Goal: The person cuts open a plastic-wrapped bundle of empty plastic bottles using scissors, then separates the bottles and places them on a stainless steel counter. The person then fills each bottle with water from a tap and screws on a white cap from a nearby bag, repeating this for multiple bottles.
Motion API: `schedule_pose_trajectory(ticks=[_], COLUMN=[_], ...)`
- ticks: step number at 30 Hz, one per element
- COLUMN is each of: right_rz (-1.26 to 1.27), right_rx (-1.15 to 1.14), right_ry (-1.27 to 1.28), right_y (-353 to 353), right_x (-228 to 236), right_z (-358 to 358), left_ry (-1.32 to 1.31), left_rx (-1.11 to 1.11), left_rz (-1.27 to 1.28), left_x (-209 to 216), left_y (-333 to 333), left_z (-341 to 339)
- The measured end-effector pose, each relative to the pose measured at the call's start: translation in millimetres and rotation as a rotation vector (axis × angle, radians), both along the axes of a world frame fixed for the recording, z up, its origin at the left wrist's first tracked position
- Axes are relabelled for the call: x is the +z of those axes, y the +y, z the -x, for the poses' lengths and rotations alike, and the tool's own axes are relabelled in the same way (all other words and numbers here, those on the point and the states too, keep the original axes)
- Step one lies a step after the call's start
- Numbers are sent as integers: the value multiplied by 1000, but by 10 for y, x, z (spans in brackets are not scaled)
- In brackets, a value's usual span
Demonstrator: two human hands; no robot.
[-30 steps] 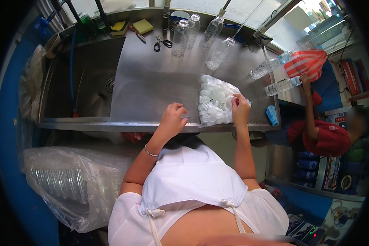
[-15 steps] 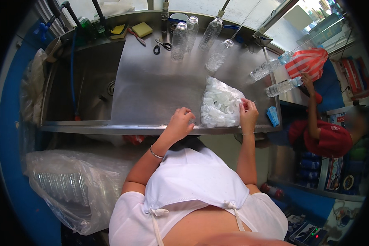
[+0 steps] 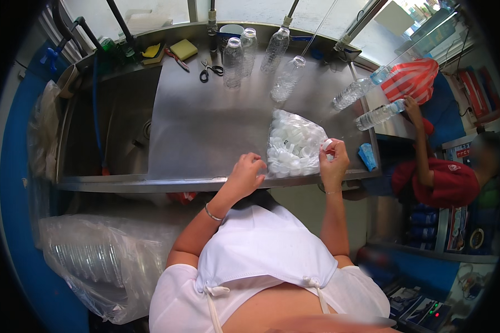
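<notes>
A clear plastic bag full of white bottle caps (image 3: 295, 145) lies near the front edge of the steel counter. At its right side, my right hand (image 3: 334, 162) pinches a single white bottle cap (image 3: 327, 144) between thumb and fingers. Just left of the bag, my left hand (image 3: 246, 173) hovers over the counter's edge with fingers loosely curled and apart, nothing visible in them. Beyond the bag, clear uncapped plastic bottles stand: one bottle (image 3: 288, 79) nearest, another bottle (image 3: 275, 51) behind it, and two more, one bottle (image 3: 233, 64) in front of the other (image 3: 249, 50).
Left is a sink (image 3: 108, 127) with a blue hose. Scissors (image 3: 210, 70), red-handled pliers (image 3: 176, 59) and a yellow sponge (image 3: 184, 49) lie toward the back. At right, a person's hand (image 3: 413, 109) holds a filled bottle (image 3: 380, 115). A blue packet (image 3: 366, 157) rests at the right edge.
My right hand has lifted slightly off the bag, now with a cap showing in its fingers. My left hand stays beside the bag. The whole view has shifted a little.
</notes>
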State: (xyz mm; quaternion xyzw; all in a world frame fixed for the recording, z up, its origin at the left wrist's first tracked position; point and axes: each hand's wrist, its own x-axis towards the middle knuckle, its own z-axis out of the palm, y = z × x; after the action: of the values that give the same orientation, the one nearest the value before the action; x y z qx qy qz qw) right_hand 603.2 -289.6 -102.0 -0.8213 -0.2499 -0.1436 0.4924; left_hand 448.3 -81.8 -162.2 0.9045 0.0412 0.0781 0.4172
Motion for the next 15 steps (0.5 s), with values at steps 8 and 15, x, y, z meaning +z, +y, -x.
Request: schedule_pose_trajectory(ticks=[8,15], right_rz=[127,142], right_rx=[118,121], right_ry=[67,40], right_y=[142,138], right_x=[-192,-195], right_z=[201,188], left_ry=[-47,5], left_rx=[-32,-42], left_rz=[2,16], left_x=[13,-2], left_y=[-17,51], left_z=[-25,-25])
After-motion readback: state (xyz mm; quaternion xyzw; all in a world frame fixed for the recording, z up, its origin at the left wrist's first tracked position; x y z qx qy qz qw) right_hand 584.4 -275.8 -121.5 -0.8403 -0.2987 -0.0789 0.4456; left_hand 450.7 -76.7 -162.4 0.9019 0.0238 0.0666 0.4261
